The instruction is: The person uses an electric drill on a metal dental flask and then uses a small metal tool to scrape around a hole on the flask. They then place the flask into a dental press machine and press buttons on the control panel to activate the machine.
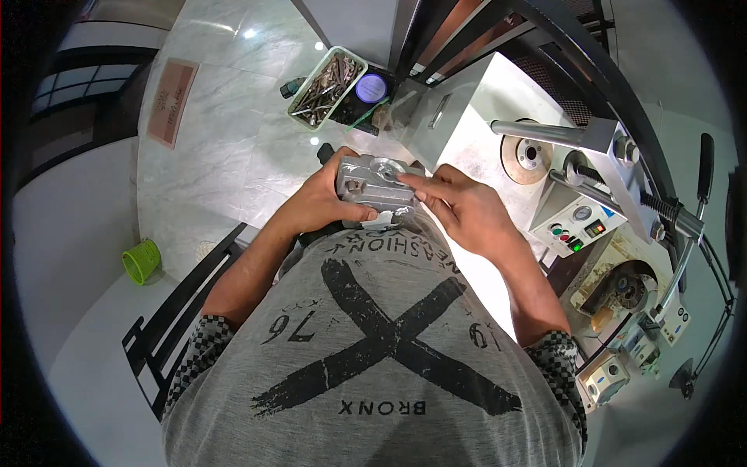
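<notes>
In front of my chest I hold a silver-grey metal casting [354, 183] with a round boss on its upper face. My left hand [323, 194] is closed around its left side, the thumb along the near edge. On the right, my right hand [467, 206] reaches over, its index fingertip resting on the casting by the round boss. The other fingers of that hand bend in at the casting's right side, partly hidden. A scrap of white material [381, 220] shows below the casting.
Beyond my hands stand a pale-rimmed bin [362, 68] of metal parts and a blue-lidded tub [371, 88]. To the right are a white machine [498, 97] with a round disc [531, 153] and a control panel [574, 229]. A green basket [140, 262] and black slatted furniture [187, 303] are at left.
</notes>
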Motion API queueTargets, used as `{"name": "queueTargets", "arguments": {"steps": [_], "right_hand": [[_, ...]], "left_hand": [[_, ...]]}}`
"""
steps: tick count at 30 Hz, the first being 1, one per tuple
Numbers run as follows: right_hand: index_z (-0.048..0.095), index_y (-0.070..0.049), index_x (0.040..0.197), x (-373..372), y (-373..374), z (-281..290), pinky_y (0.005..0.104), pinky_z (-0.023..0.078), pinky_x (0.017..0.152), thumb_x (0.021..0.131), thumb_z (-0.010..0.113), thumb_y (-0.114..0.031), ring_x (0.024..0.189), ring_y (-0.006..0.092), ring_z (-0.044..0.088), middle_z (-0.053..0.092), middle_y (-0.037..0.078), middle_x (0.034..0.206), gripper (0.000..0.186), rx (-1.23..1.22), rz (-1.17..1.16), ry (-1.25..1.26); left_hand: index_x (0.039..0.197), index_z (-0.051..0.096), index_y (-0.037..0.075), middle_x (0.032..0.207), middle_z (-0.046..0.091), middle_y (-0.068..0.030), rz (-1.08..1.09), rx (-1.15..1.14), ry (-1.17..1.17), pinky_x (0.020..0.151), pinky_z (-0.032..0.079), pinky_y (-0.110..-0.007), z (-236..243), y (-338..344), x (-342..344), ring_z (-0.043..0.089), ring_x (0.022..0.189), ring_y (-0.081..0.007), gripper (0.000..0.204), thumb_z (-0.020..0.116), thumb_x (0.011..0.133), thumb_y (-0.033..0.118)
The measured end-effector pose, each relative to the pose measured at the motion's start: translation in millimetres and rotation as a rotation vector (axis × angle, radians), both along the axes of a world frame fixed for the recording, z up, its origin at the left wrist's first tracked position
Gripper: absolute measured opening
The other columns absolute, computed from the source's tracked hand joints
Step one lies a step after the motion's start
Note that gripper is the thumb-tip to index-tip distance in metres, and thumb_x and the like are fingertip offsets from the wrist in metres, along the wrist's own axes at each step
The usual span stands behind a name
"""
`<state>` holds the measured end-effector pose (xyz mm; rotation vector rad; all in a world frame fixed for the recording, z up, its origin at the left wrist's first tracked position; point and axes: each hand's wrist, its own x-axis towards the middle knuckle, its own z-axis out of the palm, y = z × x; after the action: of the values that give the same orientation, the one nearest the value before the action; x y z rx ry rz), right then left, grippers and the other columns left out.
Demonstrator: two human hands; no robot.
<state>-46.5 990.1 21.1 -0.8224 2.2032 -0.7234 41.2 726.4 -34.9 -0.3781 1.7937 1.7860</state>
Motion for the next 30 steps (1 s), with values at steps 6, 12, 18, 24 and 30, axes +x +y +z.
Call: {"name": "queueTargets", "arguments": {"steps": [6,12,18,24,30], "right_hand": [[0.069,-0.024,0.134,20,-1,5,0.0402,0.059,0.067,0.093,0.067,-0.014,0.074,0.028,0.07,0.066,0.01,0.096,0.042,-0.054,-0.058,0.263],[0.07,-0.029,0.134,20,0,-12,0.04,0.058,0.064,0.093,0.068,-0.016,0.071,0.0266,0.069,0.067,0.01,0.086,0.043,-0.189,-0.186,0.092],[0.072,-0.036,0.13,-6,6,-4,0.0365,0.057,0.064,0.091,0.068,-0.014,0.072,0.0227,0.069,0.068,0.006,0.083,0.045,-0.177,0.054,0.107],[0.073,-0.037,0.128,-11,9,-16,0.0363,0.057,0.064,0.087,0.069,-0.012,0.072,0.0213,0.068,0.068,0.003,0.088,0.048,-0.281,0.108,0.153],[0.074,-0.036,0.126,-10,1,-12,0.0364,0.058,0.065,0.086,0.069,-0.012,0.073,0.0212,0.069,0.068,0.004,0.09,0.047,-0.266,0.072,0.128]], "left_hand": [[0.14,0.042,0.0,0.122,0.065,-0.0162,0.021,-0.13,0.009,0.101,0.047,-0.034,6,8,3,0.063,0.114,-0.0245,0.093,0.093,0.065,0.025],[0.138,0.044,0.008,0.12,0.062,-0.0072,-0.012,-0.111,0.011,0.102,0.045,-0.034,12,4,2,0.058,0.116,-0.0191,0.089,0.093,0.064,0.013],[0.141,0.045,0.009,0.128,0.059,-0.0064,-0.069,0.024,0.12,0.108,0.041,-0.034,-9,-8,9,0.054,0.124,-0.0203,0.096,0.096,0.059,0.012],[0.14,0.047,0.008,0.128,0.058,-0.0028,-0.072,0.088,0.139,0.111,0.038,-0.034,-7,-7,6,0.052,0.126,-0.0181,0.097,0.095,0.056,0.009],[0.141,0.046,0.008,0.129,0.057,-0.0048,-0.084,0.132,0.117,0.111,0.038,-0.034,-12,-9,5,0.053,0.126,-0.0194,0.096,0.094,0.058,0.01]]}}
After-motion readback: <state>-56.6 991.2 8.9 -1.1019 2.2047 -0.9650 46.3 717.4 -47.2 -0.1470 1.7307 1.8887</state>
